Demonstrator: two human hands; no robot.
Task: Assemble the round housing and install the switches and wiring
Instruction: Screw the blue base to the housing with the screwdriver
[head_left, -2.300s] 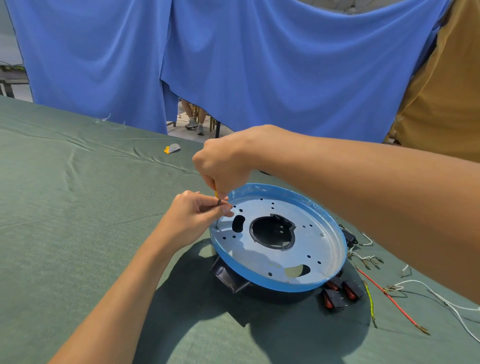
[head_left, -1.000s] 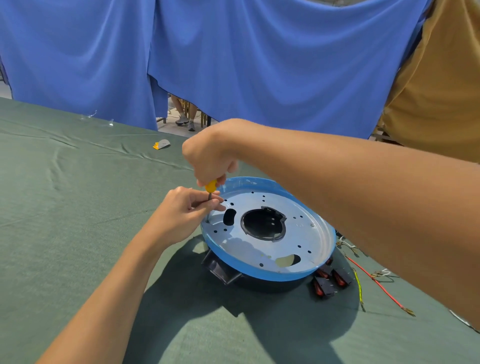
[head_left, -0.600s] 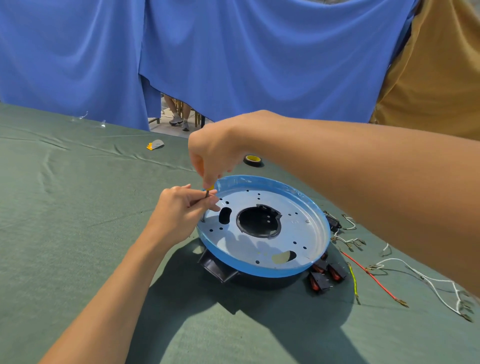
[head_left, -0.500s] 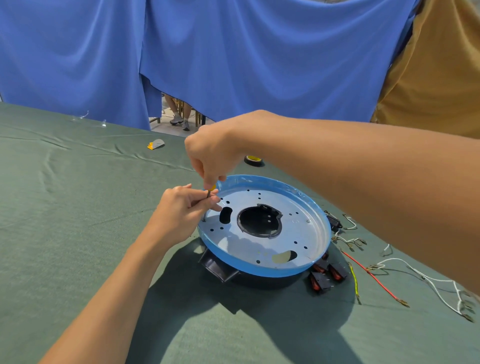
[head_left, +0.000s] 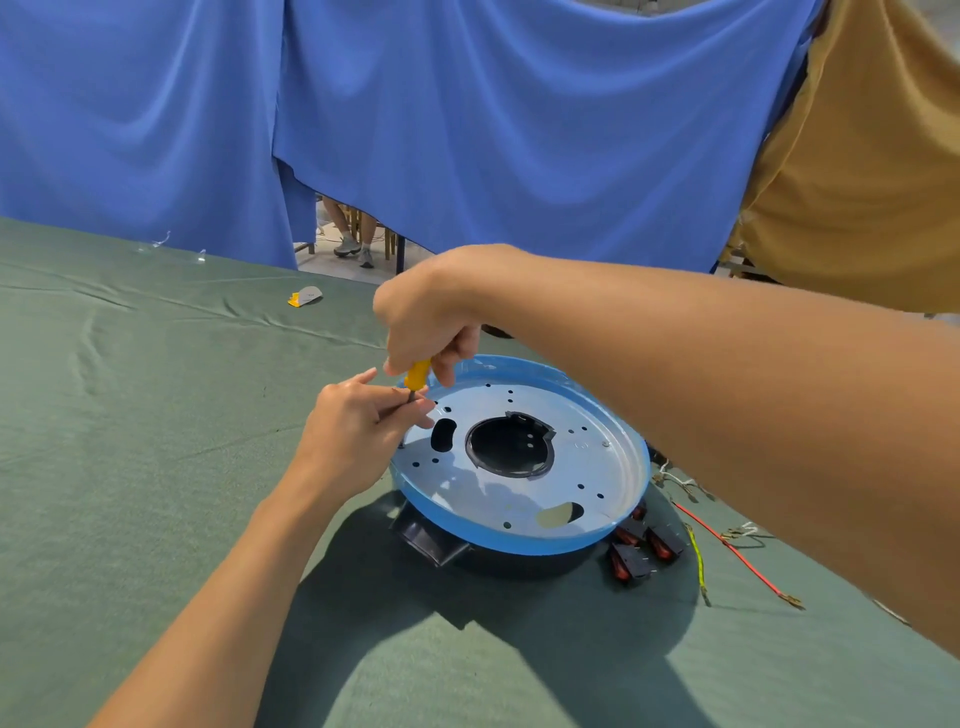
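The round housing (head_left: 597, 467) is a silver plate with a blue rim, sitting on a black base, in the middle of the green cloth. My right hand (head_left: 426, 317) grips a yellow-handled screwdriver (head_left: 417, 375) upright over the plate's left edge. My left hand (head_left: 358, 426) pinches the screwdriver's metal shaft just below the handle, steadying its tip on the plate. Black and red switches (head_left: 644, 545) lie on the cloth right of the housing. Beside them lie a red wire (head_left: 737, 558) and a yellow-green wire (head_left: 698, 564). My right forearm hides part of the wiring.
A green cloth (head_left: 130, 441) covers the table. A small yellow and grey piece (head_left: 305, 296) lies at the back. Blue drapes (head_left: 467, 114) hang behind the table, with a tan cloth (head_left: 872, 171) at the right. A person's legs show through a gap in the drapes.
My right hand has lifted a little, showing more of the yellow handle. My left hand stays pinched on the shaft at the plate's left edge. The view has shifted slightly.
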